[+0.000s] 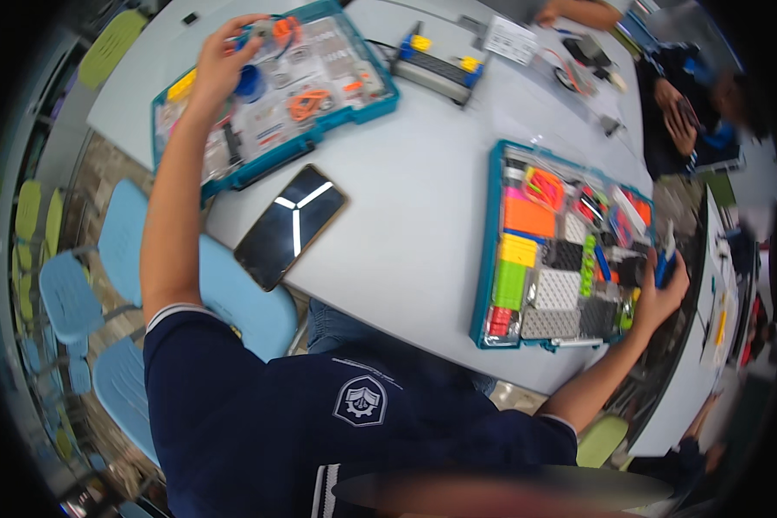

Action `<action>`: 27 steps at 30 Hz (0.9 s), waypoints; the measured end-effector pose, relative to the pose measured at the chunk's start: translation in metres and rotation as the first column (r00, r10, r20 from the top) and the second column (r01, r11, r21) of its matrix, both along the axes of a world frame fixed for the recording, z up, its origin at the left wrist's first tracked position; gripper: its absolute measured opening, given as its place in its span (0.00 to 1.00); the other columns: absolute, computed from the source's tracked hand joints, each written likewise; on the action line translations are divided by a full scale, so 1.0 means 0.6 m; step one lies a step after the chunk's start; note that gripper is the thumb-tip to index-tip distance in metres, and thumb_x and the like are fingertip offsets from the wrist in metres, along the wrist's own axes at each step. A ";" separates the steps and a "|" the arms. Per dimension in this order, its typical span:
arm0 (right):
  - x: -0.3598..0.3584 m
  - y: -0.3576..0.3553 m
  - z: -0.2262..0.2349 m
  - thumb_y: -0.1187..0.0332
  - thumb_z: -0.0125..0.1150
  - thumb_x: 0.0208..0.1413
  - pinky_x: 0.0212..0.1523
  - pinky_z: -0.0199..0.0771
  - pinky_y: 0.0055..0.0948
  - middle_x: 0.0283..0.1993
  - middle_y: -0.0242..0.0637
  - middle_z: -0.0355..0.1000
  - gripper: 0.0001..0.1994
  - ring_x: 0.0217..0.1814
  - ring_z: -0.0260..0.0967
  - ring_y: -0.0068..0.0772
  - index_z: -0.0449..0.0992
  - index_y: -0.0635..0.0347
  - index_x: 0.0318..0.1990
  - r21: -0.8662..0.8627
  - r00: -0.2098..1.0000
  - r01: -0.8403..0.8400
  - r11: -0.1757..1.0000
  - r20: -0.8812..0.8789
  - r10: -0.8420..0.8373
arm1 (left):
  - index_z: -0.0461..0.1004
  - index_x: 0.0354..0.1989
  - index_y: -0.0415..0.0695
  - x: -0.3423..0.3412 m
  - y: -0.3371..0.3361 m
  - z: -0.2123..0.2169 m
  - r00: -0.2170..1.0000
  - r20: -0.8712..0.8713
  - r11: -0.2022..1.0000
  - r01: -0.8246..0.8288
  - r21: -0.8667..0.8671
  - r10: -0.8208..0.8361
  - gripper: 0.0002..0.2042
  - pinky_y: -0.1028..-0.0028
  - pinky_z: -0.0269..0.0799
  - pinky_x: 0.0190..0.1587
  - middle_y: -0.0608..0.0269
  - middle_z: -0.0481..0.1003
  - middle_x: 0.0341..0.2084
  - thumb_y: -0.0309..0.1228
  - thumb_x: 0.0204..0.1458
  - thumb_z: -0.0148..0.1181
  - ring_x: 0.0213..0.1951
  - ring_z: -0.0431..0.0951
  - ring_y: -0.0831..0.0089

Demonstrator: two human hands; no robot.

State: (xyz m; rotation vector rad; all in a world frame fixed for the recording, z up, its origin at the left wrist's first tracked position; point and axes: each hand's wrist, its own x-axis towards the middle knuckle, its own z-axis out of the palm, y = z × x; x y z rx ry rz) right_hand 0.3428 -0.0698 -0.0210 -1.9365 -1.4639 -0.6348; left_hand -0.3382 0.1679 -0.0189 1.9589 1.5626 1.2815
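At the far left, my left hand (220, 62) reaches over an open teal case (347, 116) of small parts. Its fingers are closed near a small grey and blue piece, too blurred to name. Below them in the case are a blue roll (249, 84) and an orange cable coil (309, 105). My right hand (662, 293) grips blue-handled pliers (665, 266), tip upward, at the right edge of a second teal case (490, 250). That case holds orange, yellow, green, white and black building pieces in groups.
A smartphone (292, 226) lies on the white table (406, 233) between the cases. Farther back are a grey device with yellow and blue corners (440, 65), a paper sheet (511, 40) and loose wired parts (570, 78). Blue chairs (71, 293) stand left; another person (691, 112) sits right.
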 end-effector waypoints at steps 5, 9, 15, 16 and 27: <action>-0.019 0.000 0.010 0.56 0.76 0.53 0.58 0.68 0.41 0.48 0.46 0.77 0.24 0.54 0.72 0.48 0.79 0.62 0.51 0.023 0.999 -0.041 0.999 0.015 0.040 | 0.81 0.54 0.51 0.037 -0.016 0.030 0.961 -0.254 0.972 -0.051 0.227 0.109 0.15 0.67 0.72 0.55 0.61 0.78 0.52 0.32 0.57 0.67 0.48 0.75 0.71; -0.036 -0.001 0.018 0.57 0.76 0.52 0.60 0.66 0.41 0.49 0.43 0.77 0.23 0.56 0.71 0.46 0.79 0.60 0.51 0.035 1.000 -0.022 0.999 -0.018 0.022 | 0.78 0.55 0.41 0.115 -0.048 0.047 0.987 0.083 0.987 0.126 0.105 -0.135 0.16 0.71 0.71 0.56 0.62 0.79 0.50 0.27 0.58 0.67 0.49 0.76 0.74; -0.049 -0.002 0.022 0.57 0.76 0.52 0.61 0.64 0.41 0.49 0.42 0.78 0.22 0.56 0.71 0.44 0.79 0.59 0.50 0.058 0.997 -0.047 0.997 -0.055 0.050 | 0.76 0.56 0.40 0.269 -0.064 0.050 0.865 0.270 0.905 0.391 0.167 -0.424 0.20 0.74 0.73 0.55 0.64 0.79 0.48 0.28 0.55 0.70 0.50 0.77 0.76; -0.049 -0.001 0.022 0.57 0.76 0.52 0.60 0.64 0.41 0.47 0.41 0.78 0.22 0.55 0.71 0.44 0.79 0.60 0.50 0.069 0.996 -0.070 0.995 -0.044 0.074 | 0.75 0.57 0.40 0.302 -0.059 0.044 0.854 0.280 0.898 0.416 0.139 -0.439 0.21 0.74 0.71 0.57 0.61 0.78 0.50 0.28 0.55 0.71 0.52 0.76 0.74; -0.035 -0.005 0.026 0.56 0.75 0.52 0.61 0.60 0.43 0.48 0.39 0.78 0.23 0.57 0.69 0.45 0.78 0.58 0.51 0.076 0.993 -0.092 0.993 -0.069 0.097 | 0.74 0.44 0.39 0.585 0.032 -0.026 0.941 -0.083 0.913 0.337 0.231 -0.327 0.22 0.66 0.78 0.49 0.54 0.81 0.39 0.36 0.47 0.78 0.44 0.83 0.63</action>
